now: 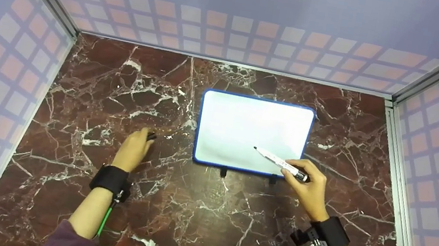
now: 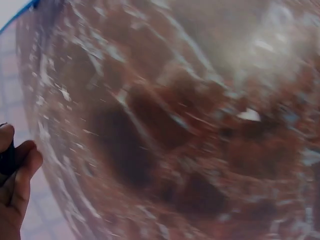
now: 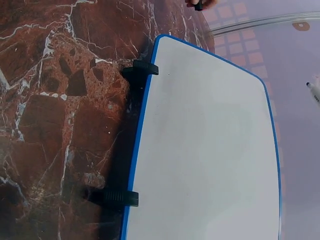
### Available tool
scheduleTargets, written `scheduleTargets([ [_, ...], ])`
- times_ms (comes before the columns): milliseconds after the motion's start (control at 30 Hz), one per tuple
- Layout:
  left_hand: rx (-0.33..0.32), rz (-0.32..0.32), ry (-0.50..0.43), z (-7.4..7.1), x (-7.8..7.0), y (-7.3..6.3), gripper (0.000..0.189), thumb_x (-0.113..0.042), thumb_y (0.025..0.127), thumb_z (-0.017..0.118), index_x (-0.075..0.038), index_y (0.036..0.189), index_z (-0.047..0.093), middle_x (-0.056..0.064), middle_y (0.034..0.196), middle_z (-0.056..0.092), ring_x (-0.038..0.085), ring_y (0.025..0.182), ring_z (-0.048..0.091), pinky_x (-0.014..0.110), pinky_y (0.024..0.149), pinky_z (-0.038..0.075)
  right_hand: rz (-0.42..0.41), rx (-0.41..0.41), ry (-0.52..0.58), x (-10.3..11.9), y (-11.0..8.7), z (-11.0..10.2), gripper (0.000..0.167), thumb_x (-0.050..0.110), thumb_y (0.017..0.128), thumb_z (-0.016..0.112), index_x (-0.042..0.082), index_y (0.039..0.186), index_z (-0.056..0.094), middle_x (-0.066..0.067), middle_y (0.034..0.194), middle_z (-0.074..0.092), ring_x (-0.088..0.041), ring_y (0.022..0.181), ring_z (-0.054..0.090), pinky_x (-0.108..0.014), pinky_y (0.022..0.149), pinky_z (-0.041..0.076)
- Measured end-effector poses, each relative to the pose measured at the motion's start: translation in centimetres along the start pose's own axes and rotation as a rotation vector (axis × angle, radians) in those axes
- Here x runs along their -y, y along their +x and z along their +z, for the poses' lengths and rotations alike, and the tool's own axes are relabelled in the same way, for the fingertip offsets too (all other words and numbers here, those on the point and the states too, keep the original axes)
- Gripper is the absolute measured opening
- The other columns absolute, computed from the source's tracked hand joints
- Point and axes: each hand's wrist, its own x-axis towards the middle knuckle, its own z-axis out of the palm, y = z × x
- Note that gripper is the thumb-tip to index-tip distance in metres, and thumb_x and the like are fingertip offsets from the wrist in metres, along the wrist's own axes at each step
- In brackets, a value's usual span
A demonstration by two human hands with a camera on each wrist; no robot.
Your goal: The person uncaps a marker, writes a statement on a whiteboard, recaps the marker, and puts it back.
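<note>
My right hand (image 1: 310, 185) pinches a whiteboard marker (image 1: 273, 158), white with a bare black tip that points up and left. In the head view the marker overlaps the lower right of a blue-framed whiteboard (image 1: 245, 127). Only the marker's tip end (image 3: 314, 91) shows at the right edge of the right wrist view. To the left of the board, my left hand (image 1: 134, 149) pinches a small black marker cap (image 1: 151, 135) between thumb and fingers. That cap (image 2: 7, 161) is partly hidden by the fingers in the left wrist view.
The whiteboard stands on two black feet (image 3: 120, 198) at its lower edge. Beneath lies a dark red marbled tabletop (image 1: 163, 202). Lilac panels with a pink and white check pattern (image 1: 241, 38) enclose the back and both sides, framed by metal rails (image 1: 397, 168).
</note>
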Motion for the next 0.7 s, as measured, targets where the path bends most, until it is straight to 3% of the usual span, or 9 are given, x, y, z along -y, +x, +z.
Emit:
scheduleTargets([
  [200,-0.105,-0.059,0.130,0.4,2.2,-0.7,0.025,-0.014,0.084,0.064,0.006,0.098,0.060,0.024,0.094,0.062,0.040,0.090,0.057,0.049,0.079,0.047,0.021,-0.002,0.003,-1.9,-0.4,-0.2,0.020,-0.012,0.071,0.069,-0.006,0.090,0.067,-0.005,0.084,0.066,0.004,0.070,0.055,-0.008,0.059,0.045],
  [367,-0.138,-0.155,0.156,0.6,3.7,-1.5,0.025,-0.013,0.083,0.066,0.006,0.099,0.061,0.024,0.097,0.061,0.041,0.093,0.055,0.050,0.080,0.045,0.039,-0.009,0.015,-2.2,-0.6,-0.3,0.020,-0.012,0.072,0.069,-0.005,0.090,0.068,0.008,0.087,0.065,0.004,0.070,0.055,-0.008,0.058,0.045],
  [567,-0.119,-0.261,0.162,0.6,5.0,-2.3,0.028,-0.012,0.084,0.064,0.007,0.104,0.060,0.027,0.102,0.062,0.042,0.097,0.055,0.053,0.083,0.045,0.022,-0.019,0.032,-0.7,-0.3,-0.4,0.017,-0.012,0.072,0.068,-0.009,0.089,0.066,0.000,0.084,0.065,0.003,0.065,0.054,-0.009,0.053,0.044],
  [700,-0.116,-0.305,0.176,0.8,5.8,-2.8,0.029,-0.011,0.083,0.064,0.007,0.105,0.059,0.027,0.104,0.061,0.042,0.098,0.056,0.053,0.087,0.045,0.028,-0.025,0.031,-1.6,-0.6,-0.4,0.018,-0.011,0.072,0.069,-0.008,0.089,0.067,-0.004,0.084,0.066,0.002,0.062,0.053,-0.010,0.051,0.043],
])
